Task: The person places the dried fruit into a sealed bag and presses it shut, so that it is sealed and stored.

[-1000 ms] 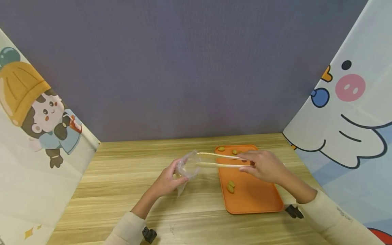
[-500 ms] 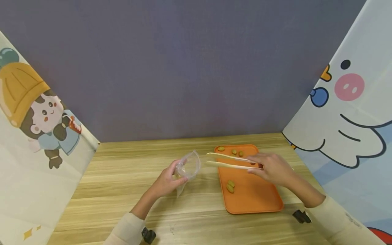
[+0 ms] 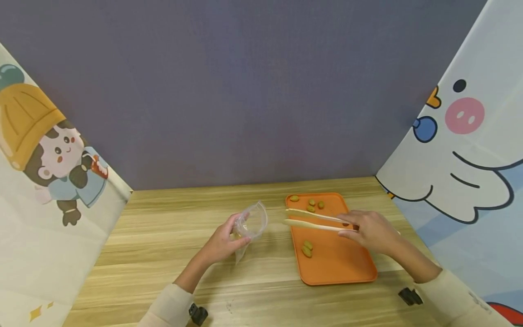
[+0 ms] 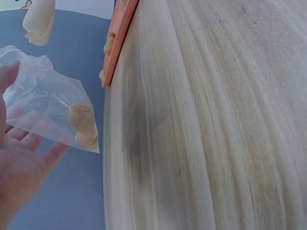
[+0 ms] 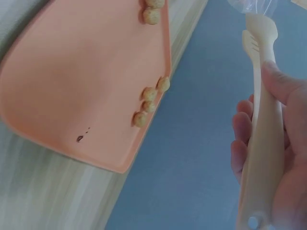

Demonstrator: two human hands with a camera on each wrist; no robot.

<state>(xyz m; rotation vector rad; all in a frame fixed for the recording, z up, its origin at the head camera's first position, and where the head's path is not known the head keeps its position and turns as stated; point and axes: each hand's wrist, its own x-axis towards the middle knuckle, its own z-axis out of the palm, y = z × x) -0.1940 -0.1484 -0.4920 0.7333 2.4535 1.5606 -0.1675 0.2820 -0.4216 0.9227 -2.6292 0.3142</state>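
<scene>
A clear plastic bag (image 3: 256, 221) is in my left hand (image 3: 220, 241), held between the thumb and fingers with its mouth spread toward the tray. Tan, lumpy nut-like pieces (image 4: 82, 120) lie in the bag's bottom corner in the left wrist view. My right hand (image 3: 373, 232) grips cream-coloured tongs (image 5: 264, 158) with thumb and fingers on opposite sides. Their tips stand apart over the left edge of the orange tray (image 3: 335, 265), and I see nothing between them. On the tray sit several nut-like pieces (image 3: 307, 251), some at the far end and two along the left side.
The tray lies on a wood-grain table (image 3: 171, 236), right of the bag. A grey-purple panel (image 3: 253, 91) stands behind the table, with cartoon-printed panels (image 3: 470, 150) at both sides. A dark mark (image 5: 80, 138) shows on the tray in the right wrist view.
The tongs have drawn away from the bag's mouth, rightward and slightly toward me, to above the tray. The left hand and bag have stayed nearly still.
</scene>
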